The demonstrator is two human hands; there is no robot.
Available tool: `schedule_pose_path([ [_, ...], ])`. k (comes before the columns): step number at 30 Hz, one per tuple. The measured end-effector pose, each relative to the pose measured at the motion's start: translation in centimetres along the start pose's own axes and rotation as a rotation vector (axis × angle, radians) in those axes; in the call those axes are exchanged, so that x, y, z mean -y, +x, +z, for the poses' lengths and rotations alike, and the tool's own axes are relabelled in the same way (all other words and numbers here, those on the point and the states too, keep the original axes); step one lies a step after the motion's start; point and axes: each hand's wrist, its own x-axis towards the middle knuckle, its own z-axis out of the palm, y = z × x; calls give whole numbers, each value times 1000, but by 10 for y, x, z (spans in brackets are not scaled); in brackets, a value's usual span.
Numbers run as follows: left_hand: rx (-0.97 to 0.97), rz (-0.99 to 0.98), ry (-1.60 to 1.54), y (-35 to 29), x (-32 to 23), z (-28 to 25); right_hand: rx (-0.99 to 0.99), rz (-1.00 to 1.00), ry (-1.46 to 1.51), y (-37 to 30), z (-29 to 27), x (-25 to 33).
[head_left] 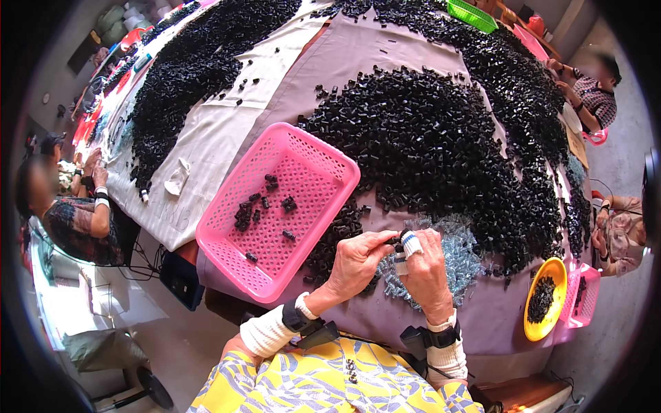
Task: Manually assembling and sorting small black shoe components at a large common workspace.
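Note:
My left hand [354, 265] is closed in a pinch, its fingertips meeting those of my right hand [428, 279]. Between them is a small black plastic piece [396, 242], partly hidden by the fingers. White cloth bands with blue stripes [411, 242] wrap fingers of my right hand, which is curled closed. Under and beside that hand lies a heap of small clear, bluish pieces [460, 256]. Beyond my hands spreads a big pile of small black pieces [420, 131]. To the left stands a pink perforated basket [279, 282] with several black pieces inside.
A yellow bowl [560, 275] holding black pieces stands at the table's right edge, by a small pink basket [584, 306]. A green basket [475, 15] sits far off. Another person [76, 220] works at left, and others [595, 100] sit at right. A white glove-like cloth [177, 177] lies on the table.

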Motion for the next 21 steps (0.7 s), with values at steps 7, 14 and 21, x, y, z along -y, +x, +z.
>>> schedule_pose_path([
  [7,-34,116,74,-1,7,4,61,-45,5,-1,1,-2],
  [14,4,-201,-105,-2,3,5,111,-37,-21,-1,2,-3],
  [21,57,-378,-347,4,4,5,-3,-7,-113,6,14,-8],
])
